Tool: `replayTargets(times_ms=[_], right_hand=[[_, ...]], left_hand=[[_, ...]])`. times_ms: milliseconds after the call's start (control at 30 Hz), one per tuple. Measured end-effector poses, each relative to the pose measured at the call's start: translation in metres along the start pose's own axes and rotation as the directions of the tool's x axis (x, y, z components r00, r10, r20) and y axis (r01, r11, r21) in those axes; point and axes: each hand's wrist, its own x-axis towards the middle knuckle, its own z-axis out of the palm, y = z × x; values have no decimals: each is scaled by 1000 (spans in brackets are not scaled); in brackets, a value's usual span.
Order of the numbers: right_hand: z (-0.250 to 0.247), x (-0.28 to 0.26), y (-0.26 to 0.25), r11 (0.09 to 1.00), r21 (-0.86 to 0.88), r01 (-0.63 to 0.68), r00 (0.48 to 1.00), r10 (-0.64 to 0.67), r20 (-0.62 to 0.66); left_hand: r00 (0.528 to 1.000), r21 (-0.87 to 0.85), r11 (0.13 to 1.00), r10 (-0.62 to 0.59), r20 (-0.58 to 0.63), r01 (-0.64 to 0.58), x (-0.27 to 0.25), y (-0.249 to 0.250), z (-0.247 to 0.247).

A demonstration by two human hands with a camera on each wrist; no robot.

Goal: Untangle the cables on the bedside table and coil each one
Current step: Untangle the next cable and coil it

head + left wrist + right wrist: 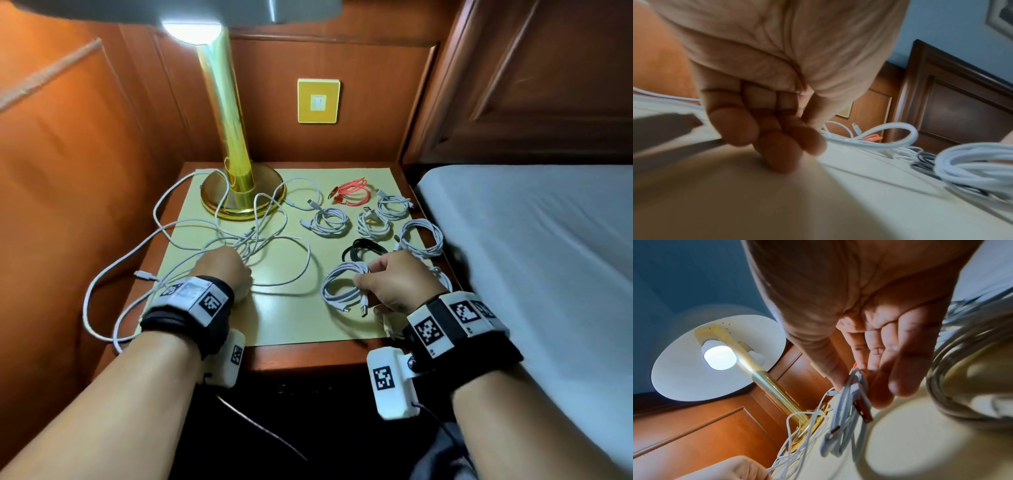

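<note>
On the bedside table's yellow mat (291, 322), a tangle of loose white cables (263, 240) spreads from the lamp to the left edge. My left hand (222, 270) sits curled at the tangle's near side. In the left wrist view its fingertips (781, 159) touch the mat, and the left hand's (816, 136) thumb and forefinger seem to pinch a white strand (890, 129). My right hand (373, 277) pinches a coiled white cable (337, 286) low over the mat. The right wrist view shows that coil (844, 418) between thumb and fingers of the right hand (855, 386), plugs dangling.
A brass lamp base (239, 198) stands at the back left with cables around it. Finished coils lie at the back right: a red coil (352, 195), several white coils (330, 221) and a black coil (363, 248). The bed (531, 240) borders the right. One cable (92, 301) hangs off the left edge.
</note>
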Motion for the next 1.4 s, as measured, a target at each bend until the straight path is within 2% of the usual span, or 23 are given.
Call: replayTargets(times_ms=[133,233,400,533,633,733,833,933,1000,1100,1200,1300,1333,1400], right_hand=[[7,-1,-5,997,-75,2,1000,-2,9],[11,-1,-9,998,-54,-7,1000,8,20],[19,-1,-14,999,9,-50,994,49,95],[28,1,-17,998,-51,-24,995,29,93],[31,3,-17,995,-101,-16,997,23,71],[29,6,-17,989,-148,-17,998,26,61],[26,11,-16,979,-205,-7,998,19,60],[22,9,-17,989,-140,-37,998,43,41],[19,5,-19,990,-140,-34,999,36,16],[17,-2,-25,977,-212,27,995,-46,-87],[19,-13,-38,969,-203,143,964,-183,-194],[37,-25,-51,955,-122,272,952,-286,-113],[46,-28,-55,955,-82,286,955,-291,-56],[63,-29,-60,972,-7,233,970,-232,76]], left_hand=[[996,-125,988,-92,-17,89,9,-32,-5],[992,-150,981,-126,-10,123,11,-48,-9],[993,-139,986,-103,-65,93,-2,-60,-10],[986,-108,990,-99,-132,85,-4,-70,-11],[987,-102,990,-107,-123,95,-7,-75,-12],[993,-84,996,-48,-104,39,-13,-74,-12],[994,-137,988,54,-100,-67,-21,-66,-11],[970,-152,961,218,-108,-232,-32,-56,-8],[956,-143,945,286,-68,-293,-39,-51,-4],[950,-123,943,313,16,-309,-47,-49,1],[945,-125,937,327,-20,-327,-51,-48,2],[941,-249,907,329,-81,-339,-60,-44,-5],[936,-297,888,340,-90,-351,-66,-42,-8],[922,-361,850,373,-99,-383,-81,-41,-14]])
